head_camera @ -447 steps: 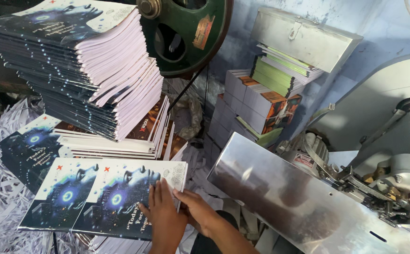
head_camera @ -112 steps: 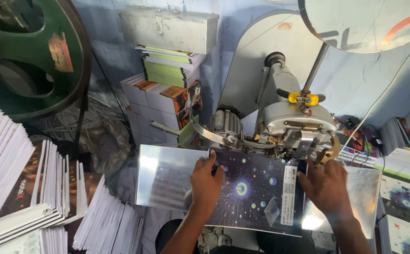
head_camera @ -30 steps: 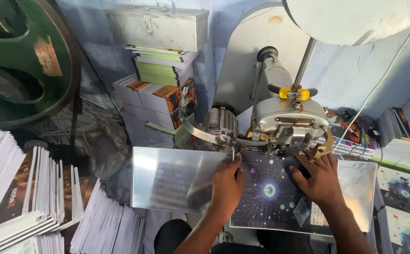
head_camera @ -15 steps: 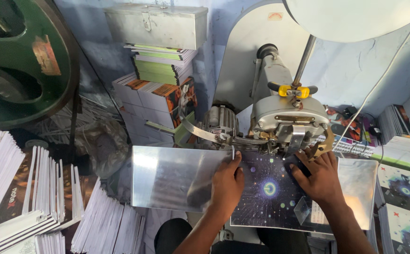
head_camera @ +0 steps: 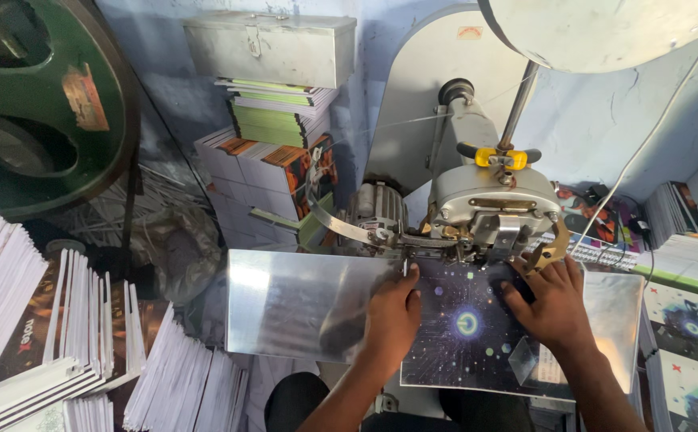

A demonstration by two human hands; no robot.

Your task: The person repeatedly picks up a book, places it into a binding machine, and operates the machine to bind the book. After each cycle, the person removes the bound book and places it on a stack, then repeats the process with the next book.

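A dark booklet [head_camera: 467, 340] with a starry cover and a glowing circle lies open over the shiny metal saddle [head_camera: 301, 304] of a wire-stitching machine [head_camera: 493, 200]. My left hand [head_camera: 393, 316] presses flat on the booklet's left edge, fingers toward the stitching head. My right hand [head_camera: 553, 300] presses on its right part, just below the head's brass piece. Both hands hold the booklet down under the head.
A large green wheel [head_camera: 37, 104] stands at the upper left. Stacks of booklets [head_camera: 37, 336] fill the left side, and more booklets [head_camera: 693, 336] lie at the right. A metal box [head_camera: 273, 48] sits on stacked books [head_camera: 273, 152] behind the machine.
Since a second ago both hands have stayed on the booklet under the stitching head, with only a slight shift. Earlier, the hands picked a booklet from the left stacks.
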